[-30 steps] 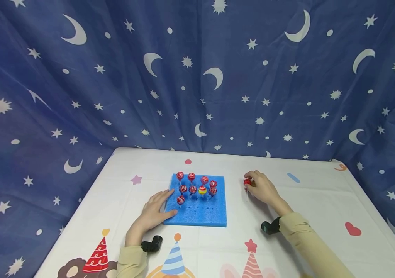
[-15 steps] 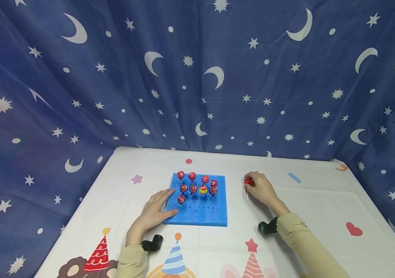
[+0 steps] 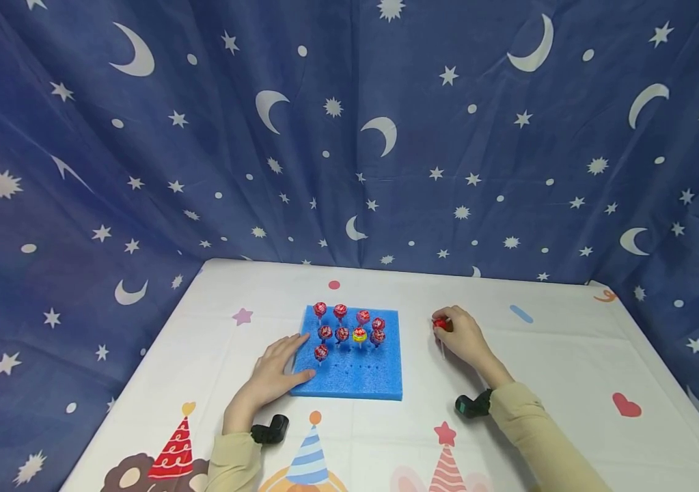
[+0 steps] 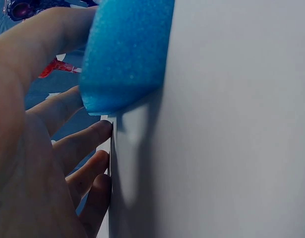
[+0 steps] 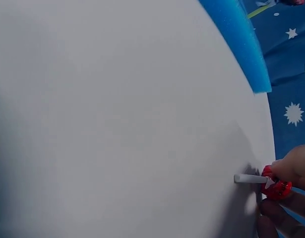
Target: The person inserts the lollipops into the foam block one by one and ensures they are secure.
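Note:
In the head view my right hand (image 3: pixel 464 338) pinches a red-wrapped lollipop (image 3: pixel 440 324) by its candy head, low over the table right of a blue foam board (image 3: pixel 355 386). The lollipop's white stick (image 5: pixel 249 178) shows bare in the right wrist view. My left hand (image 3: pixel 268 378) rests at the foam board's left edge, its fingers spread and fairly straight, the thumb on the near left part. Several red lollipops (image 3: pixel 321 352) and a yellow-and-red lollipop (image 3: pixel 359 335) stand upright in the board, mostly toward its back. Small holes show in the board's front half.
A white table with a printed cloth (image 3: pixel 386 437) lies under everything. Behind it hangs a dark blue curtain (image 3: pixel 324 191) with moons and stars. Black wrist cameras (image 3: pixel 270 430) are strapped to both wrists.
The stick's lower end has swung slightly to the right, while my right hand has moved only a little. My left hand and the lollipops in the board stay as they were.

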Motion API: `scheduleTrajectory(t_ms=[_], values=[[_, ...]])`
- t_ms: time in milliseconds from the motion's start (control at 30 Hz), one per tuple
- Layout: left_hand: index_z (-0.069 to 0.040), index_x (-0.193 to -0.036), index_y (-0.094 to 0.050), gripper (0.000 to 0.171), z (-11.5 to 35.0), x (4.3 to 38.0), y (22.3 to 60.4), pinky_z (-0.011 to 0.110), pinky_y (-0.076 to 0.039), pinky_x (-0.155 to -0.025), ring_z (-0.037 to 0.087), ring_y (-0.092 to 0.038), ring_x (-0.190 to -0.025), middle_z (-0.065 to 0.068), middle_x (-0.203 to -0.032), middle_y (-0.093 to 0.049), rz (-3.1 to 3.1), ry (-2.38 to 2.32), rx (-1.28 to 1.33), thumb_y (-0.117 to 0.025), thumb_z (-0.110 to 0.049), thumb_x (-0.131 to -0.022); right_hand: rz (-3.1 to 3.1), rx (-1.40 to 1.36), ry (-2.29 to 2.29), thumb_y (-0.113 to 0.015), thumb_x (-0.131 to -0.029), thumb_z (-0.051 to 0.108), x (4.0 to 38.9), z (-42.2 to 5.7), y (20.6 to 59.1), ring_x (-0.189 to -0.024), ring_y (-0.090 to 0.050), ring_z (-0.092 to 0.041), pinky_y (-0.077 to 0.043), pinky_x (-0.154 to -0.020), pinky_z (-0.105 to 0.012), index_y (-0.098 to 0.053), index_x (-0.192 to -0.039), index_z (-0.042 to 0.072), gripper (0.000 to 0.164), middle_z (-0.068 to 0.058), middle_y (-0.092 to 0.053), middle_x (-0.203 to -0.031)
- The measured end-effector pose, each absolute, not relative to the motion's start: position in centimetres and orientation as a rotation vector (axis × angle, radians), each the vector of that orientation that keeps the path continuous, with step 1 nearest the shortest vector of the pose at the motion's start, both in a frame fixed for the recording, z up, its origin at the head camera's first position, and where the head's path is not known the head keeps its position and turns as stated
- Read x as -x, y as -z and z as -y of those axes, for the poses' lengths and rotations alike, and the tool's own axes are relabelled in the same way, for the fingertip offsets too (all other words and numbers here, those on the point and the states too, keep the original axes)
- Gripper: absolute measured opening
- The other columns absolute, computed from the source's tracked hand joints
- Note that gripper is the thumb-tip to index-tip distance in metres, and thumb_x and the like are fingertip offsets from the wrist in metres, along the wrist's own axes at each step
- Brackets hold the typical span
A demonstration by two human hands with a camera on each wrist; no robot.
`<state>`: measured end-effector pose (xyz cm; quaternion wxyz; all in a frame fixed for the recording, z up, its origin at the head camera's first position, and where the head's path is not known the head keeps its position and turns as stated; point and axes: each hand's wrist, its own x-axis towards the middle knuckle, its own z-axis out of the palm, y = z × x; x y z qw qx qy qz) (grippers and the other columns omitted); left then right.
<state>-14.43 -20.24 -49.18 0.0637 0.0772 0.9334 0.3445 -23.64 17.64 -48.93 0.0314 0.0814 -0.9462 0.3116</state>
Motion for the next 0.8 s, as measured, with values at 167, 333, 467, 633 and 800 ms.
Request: scheduleTrajectory(t_ms=[167, 333, 467, 633, 800], values=[[-0.022, -0.149, -0.037, 0.074, 20.2, 14.5, 49.2, 0.071, -0.015, -0.111, 0.04, -0.019, -0.147, 0.012, -0.157, -0.032, -2.818, -1.029, -0.229, -0.067, -0.044, -0.085, 2.89, -0.217, -1.011, -0.066, -0.086, 0.009, 23.1, -17.6, 48.9, -0.088, -0.056, -0.024, -0.049, -0.077, -0.036, -0.065, -0.113, 0.004, 0.027, -0.015, -0.062, -0.105], [-0.022, -0.149, -0.037, 0.074, 20.2, 14.6, 49.2, 0.071, -0.015, -0.111, 0.04, -0.019, -0.147, 0.012, -0.157, -0.032, -2.815, -1.029, -0.224, -0.067, -0.043, -0.086, 2.836, -0.213, -1.092, -0.067, -0.086, 0.007, 22.3, -17.6, 48.6, -0.089, -0.059, -0.024, -0.048, -0.076, -0.033, -0.064, -0.113, 0.005, 0.027, -0.015, -0.063, -0.105], [-0.021, -0.149, -0.037, 0.074, 20.2, 14.5, 49.2, 0.071, -0.015, -0.111, 0.04, -0.02, -0.147, 0.012, -0.157, -0.032, -2.82, -1.029, -0.224, -0.067, -0.043, -0.085, 2.791, -0.225, -1.153, -0.067, -0.086, 0.005, 21.4, -17.4, 48.2, -0.091, -0.061, -0.024, -0.05, -0.077, -0.031, -0.063, -0.113, 0.005, 0.028, -0.014, -0.063, -0.106], [-0.02, -0.148, -0.038, 0.074, 20.2, 14.4, 49.3, 0.071, -0.016, -0.111, 0.04, -0.021, -0.146, 0.013, -0.156, -0.034, -2.83, -1.028, -0.229, -0.068, -0.043, -0.085, 2.731, -0.257, -1.227, -0.068, -0.084, 0.001, 20.4, -16.8, 47.5, -0.094, -0.061, -0.024, -0.052, -0.078, -0.028, -0.063, -0.111, 0.005, 0.028, -0.013, -0.064, -0.106], [-0.021, -0.149, -0.036, 0.074, 20.2, 14.6, 49.4, 0.07, -0.015, -0.112, 0.039, -0.019, -0.147, 0.012, -0.157, -0.032, -2.818, -1.019, -0.219, -0.067, -0.044, -0.085, 2.689, -0.269, -1.274, -0.068, -0.082, -0.002, 19.5, -16.3, 46.7, -0.094, -0.061, -0.023, -0.053, -0.077, -0.026, -0.063, -0.11, 0.005, 0.03, -0.011, -0.065, -0.103]])
